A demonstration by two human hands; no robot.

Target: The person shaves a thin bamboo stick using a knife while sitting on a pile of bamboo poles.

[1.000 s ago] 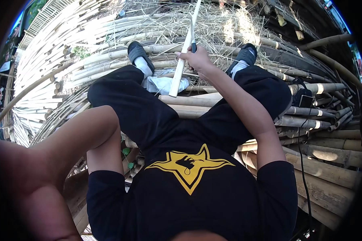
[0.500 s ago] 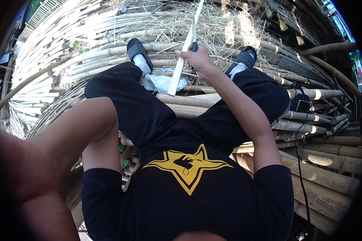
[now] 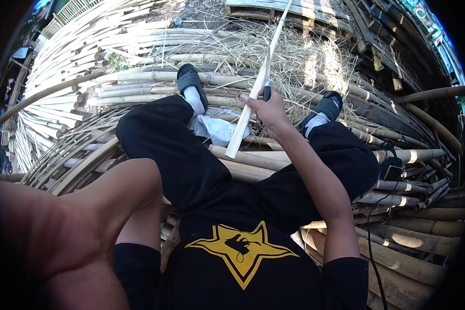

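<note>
My right hand (image 3: 272, 112) is closed round the black handle of a knife (image 3: 267, 93), its blade pointing away from me. The same hand pinches a long pale bamboo strip (image 3: 239, 135) between thumb and fingers. The strip slants from between my knees up to the far edge of the picture, alongside the blade. Very close to the camera on the left, my left hand (image 3: 49, 243) is raised on a bent arm; only the wrist and lower palm show, blurred, and its fingers are out of sight.
A crumpled pale plastic bag (image 3: 219, 129) lies by my left foot. Bamboo poles (image 3: 256, 159) run beneath my legs, and shavings (image 3: 289, 57) cover the ground ahead. On the right, a small black device (image 3: 391, 169) with a cable rests on poles. Stacked timber (image 3: 377, 41) stands far right.
The whole view has tilted, so legs, right hand and strip sit lower in the picture. My right hand keeps its hold on knife and strip. The left hand remains raised close to the camera.
</note>
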